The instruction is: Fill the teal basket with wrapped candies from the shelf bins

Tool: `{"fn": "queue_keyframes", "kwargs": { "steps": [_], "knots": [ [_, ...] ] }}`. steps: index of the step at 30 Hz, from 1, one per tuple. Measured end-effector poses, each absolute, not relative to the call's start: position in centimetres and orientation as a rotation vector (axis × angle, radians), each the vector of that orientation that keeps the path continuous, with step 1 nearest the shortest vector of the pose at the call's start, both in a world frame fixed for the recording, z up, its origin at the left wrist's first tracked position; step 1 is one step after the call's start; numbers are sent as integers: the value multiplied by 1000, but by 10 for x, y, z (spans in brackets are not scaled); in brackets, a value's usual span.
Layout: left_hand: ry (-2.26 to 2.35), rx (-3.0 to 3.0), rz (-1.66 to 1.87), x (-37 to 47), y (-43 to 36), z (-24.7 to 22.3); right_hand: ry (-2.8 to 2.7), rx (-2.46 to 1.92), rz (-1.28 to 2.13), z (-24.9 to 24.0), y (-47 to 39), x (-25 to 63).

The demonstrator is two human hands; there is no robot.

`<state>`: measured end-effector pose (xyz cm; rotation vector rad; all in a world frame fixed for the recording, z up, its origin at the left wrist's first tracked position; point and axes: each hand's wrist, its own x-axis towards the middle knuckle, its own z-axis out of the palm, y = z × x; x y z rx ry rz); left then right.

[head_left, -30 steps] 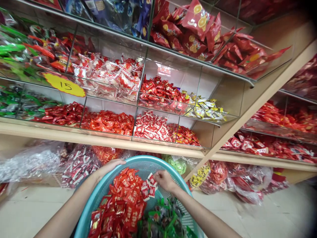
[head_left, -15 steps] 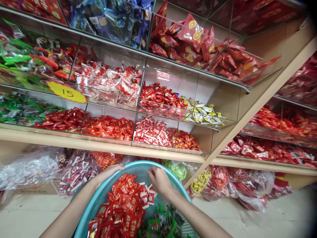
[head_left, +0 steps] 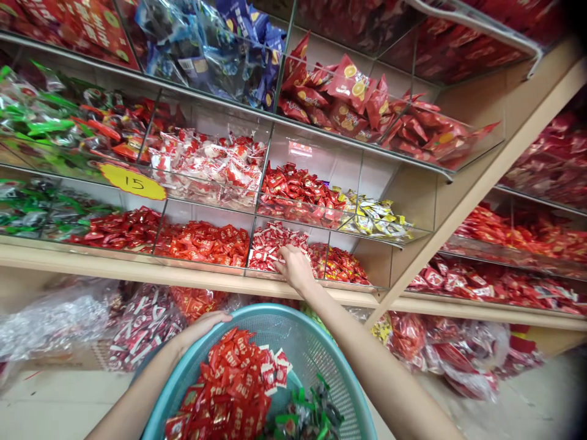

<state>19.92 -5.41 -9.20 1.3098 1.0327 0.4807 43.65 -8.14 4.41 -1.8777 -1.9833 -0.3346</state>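
Observation:
My left hand (head_left: 202, 328) is wrapped over the left rim of a teal plastic basket (head_left: 342, 360). Inside the basket lie a pile of red-wrapped candies (head_left: 233, 385), a few red-and-white candies (head_left: 276, 368) and some green-and-dark wrapped candies (head_left: 305, 412). Beyond the basket, my right hand (head_left: 296, 269) reaches over the front of a clear shelf bin. Its fingers look slightly apart, over the red-and-white packets (head_left: 263, 252) there; no packet shows in them. The fingertips are partly lost against the candies.
Orange-red candies (head_left: 206, 243) fill the bin to the left, red-and-yellow ones (head_left: 346, 267) the bin to the right. A wooden shelf edge (head_left: 137, 263) runs in front of the bins. Plastic bags of candy (head_left: 142, 324) stand below. A yellow tag (head_left: 132, 181) reads 15.
My right hand has moved from above the basket up and forward to the bin of red-and-white candies. My left hand stays on the basket rim. The view has shifted slightly.

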Motion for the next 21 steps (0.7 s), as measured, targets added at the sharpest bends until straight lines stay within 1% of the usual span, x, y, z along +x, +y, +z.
{"fn": "queue_keyframes", "kwargs": {
  "steps": [6,12,16,21],
  "knots": [
    [941,1303,494,196,-50,-98,-2041,-1964,-480,43,-76,431],
    [950,1287,483,197,-50,-101,-1982,-1828,-571,37,-77,445],
    [937,1291,479,195,-50,-100,-1820,-1670,-472,40,-85,454],
    [982,1291,486,194,-54,-97,-1612,-1458,-160,45,-118,456]
  ]
}}
